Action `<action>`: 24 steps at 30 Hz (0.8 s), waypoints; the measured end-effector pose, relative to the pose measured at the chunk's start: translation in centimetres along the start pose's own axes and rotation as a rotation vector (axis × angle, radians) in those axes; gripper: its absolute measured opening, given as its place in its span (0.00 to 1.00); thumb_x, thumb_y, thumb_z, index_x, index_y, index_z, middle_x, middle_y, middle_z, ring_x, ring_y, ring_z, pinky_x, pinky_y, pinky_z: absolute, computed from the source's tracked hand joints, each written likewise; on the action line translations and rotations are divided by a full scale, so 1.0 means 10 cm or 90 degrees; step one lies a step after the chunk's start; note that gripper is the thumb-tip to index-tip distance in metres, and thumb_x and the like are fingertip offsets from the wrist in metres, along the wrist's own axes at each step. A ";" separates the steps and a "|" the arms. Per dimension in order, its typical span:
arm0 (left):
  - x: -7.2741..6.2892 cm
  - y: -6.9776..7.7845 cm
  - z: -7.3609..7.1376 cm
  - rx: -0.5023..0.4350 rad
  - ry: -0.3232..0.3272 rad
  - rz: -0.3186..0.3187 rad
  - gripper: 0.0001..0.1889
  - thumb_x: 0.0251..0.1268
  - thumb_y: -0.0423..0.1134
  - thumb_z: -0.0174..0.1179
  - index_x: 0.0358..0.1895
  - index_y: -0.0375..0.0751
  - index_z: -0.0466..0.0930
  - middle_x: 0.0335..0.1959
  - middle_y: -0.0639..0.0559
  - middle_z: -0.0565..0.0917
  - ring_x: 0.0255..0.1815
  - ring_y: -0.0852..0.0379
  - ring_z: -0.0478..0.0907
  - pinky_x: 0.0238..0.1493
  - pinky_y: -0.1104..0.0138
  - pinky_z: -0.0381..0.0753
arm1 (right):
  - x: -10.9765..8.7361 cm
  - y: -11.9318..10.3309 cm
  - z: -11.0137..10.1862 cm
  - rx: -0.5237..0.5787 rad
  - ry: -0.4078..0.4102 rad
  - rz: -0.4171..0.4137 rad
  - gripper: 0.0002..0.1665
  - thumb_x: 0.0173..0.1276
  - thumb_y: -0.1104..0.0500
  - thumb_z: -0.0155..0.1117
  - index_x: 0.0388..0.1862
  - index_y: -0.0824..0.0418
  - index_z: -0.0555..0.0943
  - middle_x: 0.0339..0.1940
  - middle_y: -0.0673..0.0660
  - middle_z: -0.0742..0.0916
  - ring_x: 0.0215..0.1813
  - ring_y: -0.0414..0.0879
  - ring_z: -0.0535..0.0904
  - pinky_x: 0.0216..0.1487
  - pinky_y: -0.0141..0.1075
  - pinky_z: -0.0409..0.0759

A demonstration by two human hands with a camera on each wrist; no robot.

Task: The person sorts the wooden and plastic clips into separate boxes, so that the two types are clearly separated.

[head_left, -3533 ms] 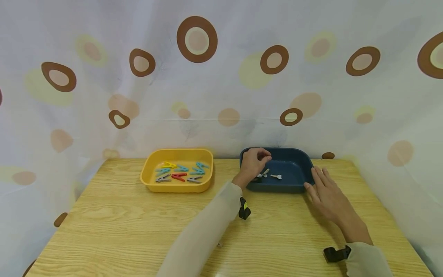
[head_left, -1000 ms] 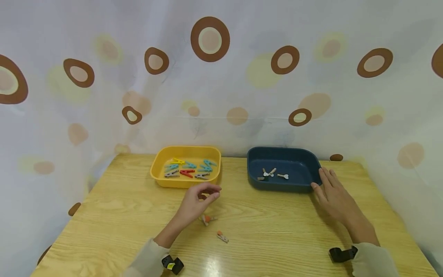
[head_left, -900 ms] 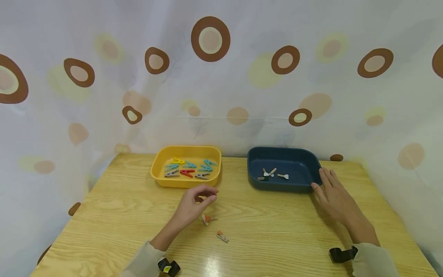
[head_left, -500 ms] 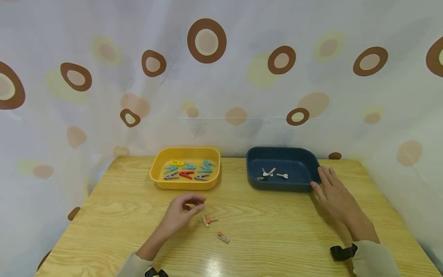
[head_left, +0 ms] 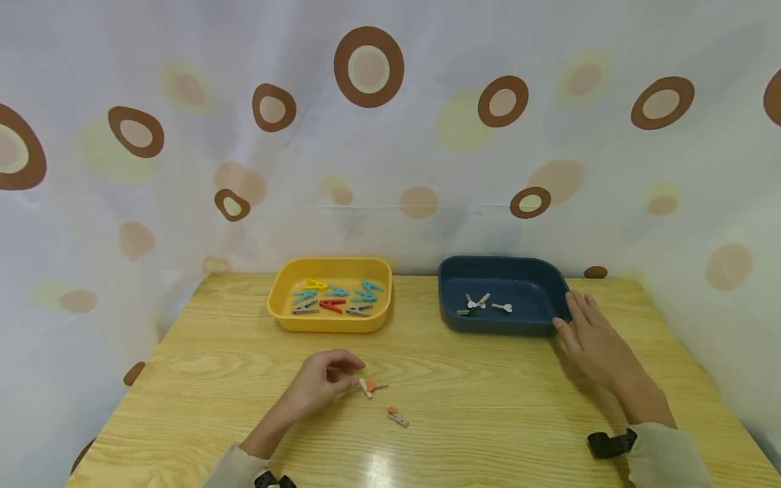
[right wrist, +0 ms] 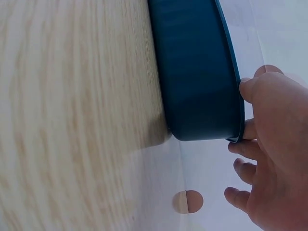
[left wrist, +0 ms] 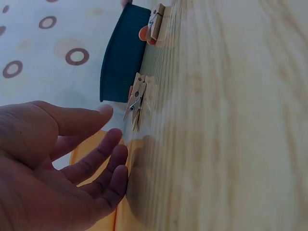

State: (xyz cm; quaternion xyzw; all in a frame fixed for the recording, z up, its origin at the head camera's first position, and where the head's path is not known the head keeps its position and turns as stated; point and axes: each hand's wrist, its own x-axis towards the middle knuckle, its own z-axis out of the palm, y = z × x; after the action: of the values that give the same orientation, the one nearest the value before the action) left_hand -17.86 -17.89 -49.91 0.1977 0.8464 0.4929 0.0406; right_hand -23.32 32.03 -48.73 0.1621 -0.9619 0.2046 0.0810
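Observation:
My left hand [head_left: 323, 383] is low over the table with loosely bent fingers, its fingertips beside a pair of small wooden clothespins [head_left: 366, 390], one with an orange ornament. In the left wrist view a gap shows between its thumb and fingers, with the crossed clothespins [left wrist: 137, 98] just beyond. Another wooden clothespin [head_left: 398, 418] with an orange ornament lies a little nearer and to the right. My right hand [head_left: 601, 349] rests against the right front corner of the dark blue tray [head_left: 505, 327], fingers extended; the right wrist view shows thumb and index fingertip at its rim [right wrist: 236, 72].
Several small clothespins, some with white hearts [head_left: 503, 308], lie inside the blue tray. A yellow tray [head_left: 329, 325] to its left holds several plastic clips in blue, grey, red and yellow. Behind both trays hangs a patterned curtain [head_left: 421, 149].
My left hand has come from over the blue tray, back left past the front of the yellow tray, and down to the crossed clothespins. My right hand stays at the blue tray.

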 end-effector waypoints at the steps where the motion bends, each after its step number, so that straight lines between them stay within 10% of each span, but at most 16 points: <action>1: 0.00 0.00 0.01 0.004 -0.002 -0.002 0.10 0.67 0.31 0.69 0.50 0.37 0.87 0.48 0.46 0.88 0.50 0.46 0.83 0.47 0.65 0.83 | -0.01 0.00 0.00 0.001 -0.002 0.001 0.42 0.88 0.47 0.38 0.82 0.75 0.43 0.82 0.76 0.49 0.82 0.70 0.36 0.78 0.63 0.40; 24: 0.01 0.02 0.05 0.084 -0.021 0.013 0.08 0.65 0.27 0.69 0.36 0.46 0.88 0.38 0.56 0.87 0.41 0.59 0.81 0.44 0.66 0.80 | -0.01 0.01 0.01 0.014 -0.006 0.001 0.42 0.88 0.46 0.37 0.82 0.74 0.41 0.82 0.75 0.48 0.83 0.68 0.34 0.78 0.63 0.39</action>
State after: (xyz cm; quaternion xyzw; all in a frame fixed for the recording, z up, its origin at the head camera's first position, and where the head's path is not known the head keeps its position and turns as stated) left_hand -17.74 -17.40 -50.03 0.2164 0.8743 0.4329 0.0367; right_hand -23.31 32.12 -48.88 0.1629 -0.9603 0.2142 0.0742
